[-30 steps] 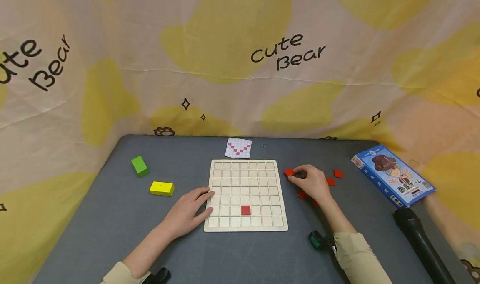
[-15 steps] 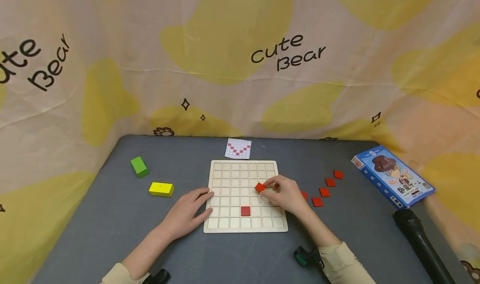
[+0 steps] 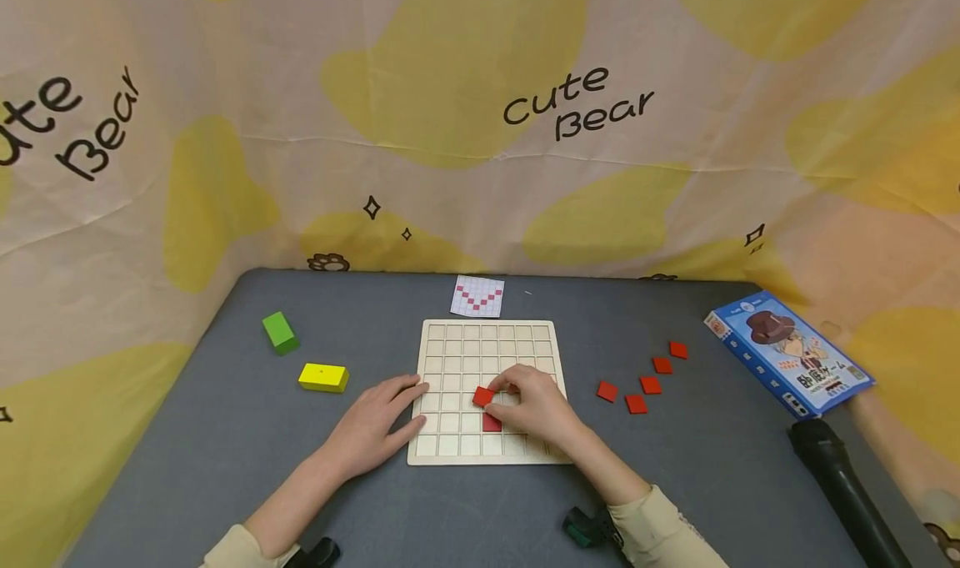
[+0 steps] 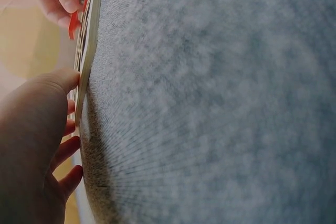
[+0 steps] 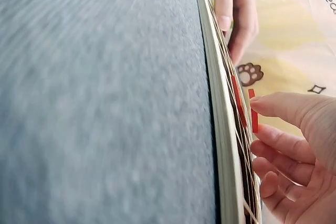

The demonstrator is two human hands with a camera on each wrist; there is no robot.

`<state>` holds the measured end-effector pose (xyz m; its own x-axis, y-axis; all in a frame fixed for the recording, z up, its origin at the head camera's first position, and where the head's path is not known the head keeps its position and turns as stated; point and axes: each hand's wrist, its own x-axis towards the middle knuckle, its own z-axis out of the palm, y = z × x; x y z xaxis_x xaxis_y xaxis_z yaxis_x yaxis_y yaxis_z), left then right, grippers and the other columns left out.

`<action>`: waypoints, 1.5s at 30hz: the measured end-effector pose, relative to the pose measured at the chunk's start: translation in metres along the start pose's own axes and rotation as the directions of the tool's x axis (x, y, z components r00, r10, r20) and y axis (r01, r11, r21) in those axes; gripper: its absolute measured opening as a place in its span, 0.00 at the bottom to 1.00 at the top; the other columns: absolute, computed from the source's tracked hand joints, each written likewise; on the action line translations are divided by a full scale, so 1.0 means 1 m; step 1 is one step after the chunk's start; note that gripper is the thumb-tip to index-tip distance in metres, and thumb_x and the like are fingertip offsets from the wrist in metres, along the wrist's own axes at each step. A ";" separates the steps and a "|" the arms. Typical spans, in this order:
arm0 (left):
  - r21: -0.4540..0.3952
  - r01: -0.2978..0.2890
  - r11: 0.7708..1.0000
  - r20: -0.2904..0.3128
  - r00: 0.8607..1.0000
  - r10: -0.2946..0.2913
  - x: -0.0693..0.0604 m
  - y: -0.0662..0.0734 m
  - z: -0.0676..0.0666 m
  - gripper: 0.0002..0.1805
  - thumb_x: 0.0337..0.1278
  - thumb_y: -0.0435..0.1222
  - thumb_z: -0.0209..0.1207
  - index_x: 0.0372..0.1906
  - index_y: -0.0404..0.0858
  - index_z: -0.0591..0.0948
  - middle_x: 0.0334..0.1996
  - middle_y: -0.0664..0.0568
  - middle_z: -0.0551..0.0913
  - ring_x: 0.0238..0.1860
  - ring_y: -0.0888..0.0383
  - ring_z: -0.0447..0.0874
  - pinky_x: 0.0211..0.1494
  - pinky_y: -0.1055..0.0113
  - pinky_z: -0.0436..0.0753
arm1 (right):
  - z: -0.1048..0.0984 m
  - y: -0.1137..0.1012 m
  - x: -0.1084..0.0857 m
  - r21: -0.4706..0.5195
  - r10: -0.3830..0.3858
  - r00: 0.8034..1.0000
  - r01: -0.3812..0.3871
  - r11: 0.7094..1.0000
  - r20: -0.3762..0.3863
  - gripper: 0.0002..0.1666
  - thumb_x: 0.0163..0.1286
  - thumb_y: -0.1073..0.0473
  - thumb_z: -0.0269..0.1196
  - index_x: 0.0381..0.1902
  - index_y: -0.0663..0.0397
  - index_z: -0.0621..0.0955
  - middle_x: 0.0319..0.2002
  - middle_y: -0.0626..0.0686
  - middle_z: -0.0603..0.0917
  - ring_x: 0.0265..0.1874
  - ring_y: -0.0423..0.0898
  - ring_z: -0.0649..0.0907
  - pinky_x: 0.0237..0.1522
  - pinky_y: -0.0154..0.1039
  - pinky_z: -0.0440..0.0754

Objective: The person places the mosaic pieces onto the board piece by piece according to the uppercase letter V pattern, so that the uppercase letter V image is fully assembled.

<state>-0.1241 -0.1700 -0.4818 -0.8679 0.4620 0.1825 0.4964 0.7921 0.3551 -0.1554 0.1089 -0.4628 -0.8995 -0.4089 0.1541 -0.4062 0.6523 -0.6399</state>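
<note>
Between the thumb and forefinger of the right hand [image 3: 534, 405], a flat square red tile [image 3: 483, 396] is pinched by its edge; the other fingers are loosely bent. The pinched tile is held just above a pale square gridded board [image 3: 525, 347], near its centre, and a second flat red tile [image 3: 492, 423] is seated in a cell at its six o'clock. The right forearm is reached in from four o'clock. At the board's nine o'clock edge, the left hand [image 3: 378, 422] is rested with thumb and fingers spread wide, its forearm angled in from eight. Farther out, five loose red tiles [image 3: 636, 404] are scattered at three o'clock. A small white card with a pink-square pattern [image 3: 477, 296] is laid at twelve, and a yellow rectangular block [image 3: 323, 377] is placed at nine.
</note>
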 end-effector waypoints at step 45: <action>0.009 0.015 1.000 0.003 1.000 -0.015 0.000 0.001 0.000 0.28 0.63 0.48 0.61 0.65 0.43 0.76 0.63 0.48 0.74 0.64 0.48 0.72 0.63 0.47 0.71 | 0.007 0.006 -0.010 0.020 -0.201 0.979 0.201 0.979 0.017 0.14 0.64 0.61 0.66 0.49 0.54 0.86 0.53 0.55 0.81 0.50 0.50 0.77 0.51 0.47 0.75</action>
<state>-0.1234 -0.1693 -0.4812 -0.8751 0.4516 0.1742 0.4837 0.8025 0.3493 -0.1479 0.1121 -0.4729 -0.7963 -0.5428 0.2668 -0.5754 0.5440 -0.6107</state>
